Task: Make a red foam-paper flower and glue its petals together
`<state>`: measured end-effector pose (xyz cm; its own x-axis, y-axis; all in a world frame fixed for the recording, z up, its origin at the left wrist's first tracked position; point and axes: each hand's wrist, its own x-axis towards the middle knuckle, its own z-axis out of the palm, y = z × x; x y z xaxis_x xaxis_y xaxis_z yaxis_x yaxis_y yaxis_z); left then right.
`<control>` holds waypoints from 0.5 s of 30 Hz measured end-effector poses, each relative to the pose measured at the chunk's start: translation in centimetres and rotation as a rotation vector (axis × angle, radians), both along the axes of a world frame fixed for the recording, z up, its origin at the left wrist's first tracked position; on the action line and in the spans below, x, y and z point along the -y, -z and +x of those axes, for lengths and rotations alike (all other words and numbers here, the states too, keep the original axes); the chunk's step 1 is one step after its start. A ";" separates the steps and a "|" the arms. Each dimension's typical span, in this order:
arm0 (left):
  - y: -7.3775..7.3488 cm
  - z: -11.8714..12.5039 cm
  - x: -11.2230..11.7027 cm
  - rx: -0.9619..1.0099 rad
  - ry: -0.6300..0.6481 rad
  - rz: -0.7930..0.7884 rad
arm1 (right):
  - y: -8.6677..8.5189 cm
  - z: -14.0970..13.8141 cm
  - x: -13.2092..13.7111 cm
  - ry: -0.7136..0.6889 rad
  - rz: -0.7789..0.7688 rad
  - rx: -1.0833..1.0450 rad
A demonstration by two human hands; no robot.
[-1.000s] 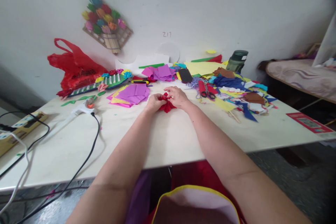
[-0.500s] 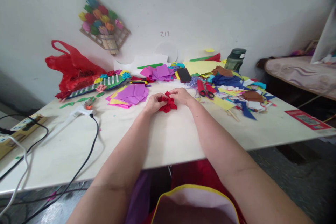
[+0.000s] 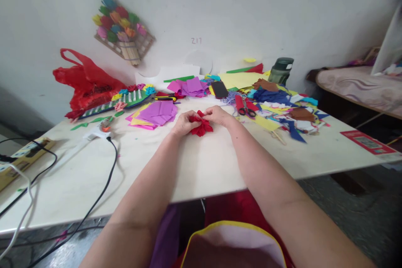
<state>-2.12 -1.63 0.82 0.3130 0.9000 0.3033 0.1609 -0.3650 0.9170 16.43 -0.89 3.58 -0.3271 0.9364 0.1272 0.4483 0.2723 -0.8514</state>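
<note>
A red paper flower (image 3: pixel 202 127) with ruffled petals is held just above the white table (image 3: pixel 207 167), between both hands. My left hand (image 3: pixel 185 123) is closed on its left side, thumb and fingers pinching the petals. With thumb and forefinger together, my right hand (image 3: pixel 218 116) pinches the flower's upper right part. Fingers cover part of the flower's middle. Left of my left hand lies a stack of purple, yellow and pink paper sheets (image 3: pixel 158 113). Scissors (image 3: pixel 246 109) with dark handles rest to the right, beyond my right hand.
A glue gun (image 3: pixel 102 130) with a black cord lies at the left, near a power strip (image 3: pixel 27 159). Coloured paper scraps (image 3: pixel 282 109), a phone (image 3: pixel 220 89) and a green bottle (image 3: pixel 282 71) stand along the back right. A red plastic bag (image 3: pixel 84 79) sits back left.
The red flower's petals look slightly more spread, and the fingers of my right hand have shifted a little on it. Both hands stay in nearly the same place.
</note>
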 end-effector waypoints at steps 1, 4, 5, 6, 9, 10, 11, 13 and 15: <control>0.0 0.0 0.0 0.004 0.004 -0.001 | 0.0 0.0 0.0 0.003 -0.006 -0.006; 0.0 0.0 0.0 0.008 0.009 -0.001 | -0.1 -0.1 0.2 0.012 -0.011 -0.020; 0.0 0.0 -0.1 0.010 0.009 0.001 | -0.1 -0.1 0.2 0.014 -0.008 -0.022; 0.0 0.0 -0.1 0.011 0.010 0.004 | -0.2 -0.1 0.2 0.018 -0.004 -0.021; 0.1 0.0 -0.1 0.009 0.018 0.028 | -0.3 0.0 0.4 0.020 -0.006 -0.020; 0.1 0.0 -0.2 0.002 0.020 0.038 | -0.3 0.0 0.4 0.011 -0.014 -0.024; 0.1 0.0 -0.2 -0.008 0.024 0.048 | -0.4 0.1 0.4 0.000 -0.024 -0.032; 0.1 -0.1 -0.3 -0.035 0.029 0.074 | -0.5 0.1 0.5 -0.014 -0.041 -0.051; 0.2 -0.2 -0.5 -0.051 0.033 0.130 | -0.6 0.1 0.5 -0.016 -0.057 -0.062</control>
<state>-2.28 -1.11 0.64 0.3601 0.8429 0.3997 0.1915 -0.4861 0.8527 16.54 -1.40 4.16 -0.3353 0.9374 0.0939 0.3903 0.2289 -0.8918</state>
